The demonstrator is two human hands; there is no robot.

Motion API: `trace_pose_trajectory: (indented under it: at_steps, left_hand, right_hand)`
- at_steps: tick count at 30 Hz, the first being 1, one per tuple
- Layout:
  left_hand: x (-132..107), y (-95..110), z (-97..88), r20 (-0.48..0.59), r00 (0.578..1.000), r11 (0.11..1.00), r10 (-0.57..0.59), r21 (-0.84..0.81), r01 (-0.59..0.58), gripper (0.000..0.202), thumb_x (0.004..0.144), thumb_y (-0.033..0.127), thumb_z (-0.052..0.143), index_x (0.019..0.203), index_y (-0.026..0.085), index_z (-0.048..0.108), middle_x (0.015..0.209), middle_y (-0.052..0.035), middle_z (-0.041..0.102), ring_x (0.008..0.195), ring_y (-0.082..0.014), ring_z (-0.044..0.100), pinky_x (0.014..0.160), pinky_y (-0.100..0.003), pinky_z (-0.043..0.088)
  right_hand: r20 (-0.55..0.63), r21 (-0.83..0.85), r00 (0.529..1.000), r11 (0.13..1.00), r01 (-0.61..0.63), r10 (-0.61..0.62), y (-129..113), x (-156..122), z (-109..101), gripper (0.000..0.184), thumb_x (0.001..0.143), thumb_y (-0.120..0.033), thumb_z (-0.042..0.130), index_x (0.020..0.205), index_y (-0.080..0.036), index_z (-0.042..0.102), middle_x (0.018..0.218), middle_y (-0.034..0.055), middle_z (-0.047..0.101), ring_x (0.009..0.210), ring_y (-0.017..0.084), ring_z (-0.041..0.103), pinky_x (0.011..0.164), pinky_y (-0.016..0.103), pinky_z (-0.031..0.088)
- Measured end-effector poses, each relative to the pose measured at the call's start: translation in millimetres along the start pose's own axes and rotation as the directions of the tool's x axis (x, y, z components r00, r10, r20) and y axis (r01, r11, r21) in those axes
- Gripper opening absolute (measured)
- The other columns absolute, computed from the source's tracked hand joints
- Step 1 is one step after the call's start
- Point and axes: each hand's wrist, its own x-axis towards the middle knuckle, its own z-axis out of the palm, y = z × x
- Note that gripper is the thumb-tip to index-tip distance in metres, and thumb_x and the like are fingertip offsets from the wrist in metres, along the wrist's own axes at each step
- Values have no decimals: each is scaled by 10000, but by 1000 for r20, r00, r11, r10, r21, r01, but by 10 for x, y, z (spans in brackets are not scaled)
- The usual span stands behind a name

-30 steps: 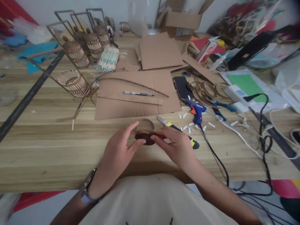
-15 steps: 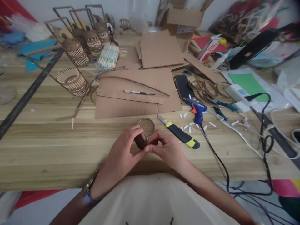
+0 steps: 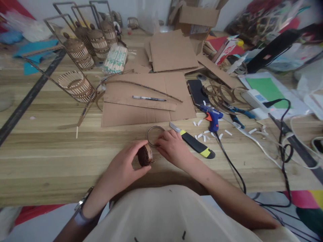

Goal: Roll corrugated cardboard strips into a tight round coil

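Note:
My left hand [image 3: 123, 168] is closed round a small dark brown round piece [image 3: 144, 155], holding it on edge just above the wooden table [image 3: 50, 161]. My right hand [image 3: 171, 148] rests on the table with its fingers curled at the near edge of a thin cardboard ring [image 3: 154, 133] lying flat. Whether those fingers grip the ring is unclear. A yellow and black utility knife [image 3: 195, 145] lies just right of my right hand.
Flat cardboard sheets [image 3: 141, 101] with a pen [image 3: 148, 98] lie beyond the ring. A blue glue gun [image 3: 211, 119] with its black cable, white scraps, a phone [image 3: 196, 92] and cardboard rings sit to the right. Slatted cardboard lanterns [image 3: 75, 85] stand at the back left.
The hands have parted. My left hand kept the brown piece and drew it left and nearer. My right hand let go and moved forward to the ring.

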Motion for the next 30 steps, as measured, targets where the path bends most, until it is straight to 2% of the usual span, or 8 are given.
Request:
trace_pose_trajectory:
  at_steps: [3, 6, 10, 15, 19, 24, 27, 30]
  left_hand:
    - [-4, 17, -99, 65, 997, 999, 29, 27, -31, 526, 815, 261, 681, 1325, 232, 554, 1532, -121, 514, 1357, -303, 552, 1066, -480, 531]
    - [-17, 35, -226, 174, 984, 999, 32, 29, -38, 545, 790, 277, 725, 1313, 248, 577, 1667, -101, 317, 1432, -319, 473, 1070, -463, 528]
    - [-3, 103, -313, 318, 945, 997, 71, -1, -75, 622, 780, 335, 772, 1363, 278, 562, 1705, -71, 229, 1486, -331, 397, 1123, -468, 474]
    - [83, 211, -260, 452, 884, 992, 115, -8, -125, 729, 737, 452, 816, 1394, 257, 567, 1652, -100, 358, 1460, -366, 426, 1164, -510, 417]
    - [117, 218, -255, 469, 870, 988, 151, -38, -151, 756, 690, 491, 842, 1360, 232, 607, 1549, -123, 498, 1386, -368, 510, 1146, -501, 437]
    - [62, 81, -342, 401, 900, 977, 170, -186, -102, 729, 614, 515, 889, 1279, 300, 680, 1447, -88, 594, 1308, -369, 575, 1062, -491, 513]
    - [9, -29, -354, 377, 891, 923, 254, -369, -107, 675, 617, 515, 892, 1235, 312, 710, 1354, -87, 650, 1224, -352, 629, 1001, -472, 558]
    - [-47, -104, -321, 381, 888, 854, 260, -519, -27, 691, 591, 536, 904, 1219, 311, 720, 1283, -102, 674, 1113, -333, 681, 954, -469, 587]
  right_hand:
    - [29, 71, 1000, 997, -7, 5, 3, 41, -36, 66, 920, -186, 646, 936, -195, 709, 1091, 110, 681, 1052, 301, 543, 862, 449, 429]
    - [-21, 257, 1000, 966, 3, 3, 51, 15, -163, 56, 877, -151, 662, 888, -201, 684, 1064, 83, 673, 1037, 273, 558, 900, 446, 421]
    - [-97, 418, 995, 906, 63, -25, 34, -43, -382, 99, 849, -108, 637, 876, -203, 649, 1054, 67, 651, 1021, 235, 578, 951, 433, 414]
    - [-116, 399, 990, 909, 120, -80, -137, -76, -551, 79, 874, -129, 620, 873, -206, 633, 1027, 55, 642, 1023, 229, 568, 957, 435, 400]
    - [-126, 367, 986, 918, 149, -109, -136, -91, -602, 81, 874, -143, 641, 898, -220, 640, 1108, 57, 656, 1094, 245, 567, 1009, 469, 390]
    - [-151, 501, 986, 853, 143, -76, 133, -105, -560, 509, 855, -213, 718, 1328, -248, 534, 1393, 115, 580, 1321, 269, 534, 1100, 484, 429]
    - [-185, 541, 982, 830, 134, -37, 239, -93, -481, 382, 923, -249, 665, 1296, -265, 585, 1402, 116, 589, 1334, 256, 549, 1111, 481, 447]
    - [-215, 575, 975, 801, 168, -50, 243, -72, -430, 200, 974, -281, 607, 1161, -266, 676, 1335, 105, 648, 1268, 239, 607, 1060, 451, 502]
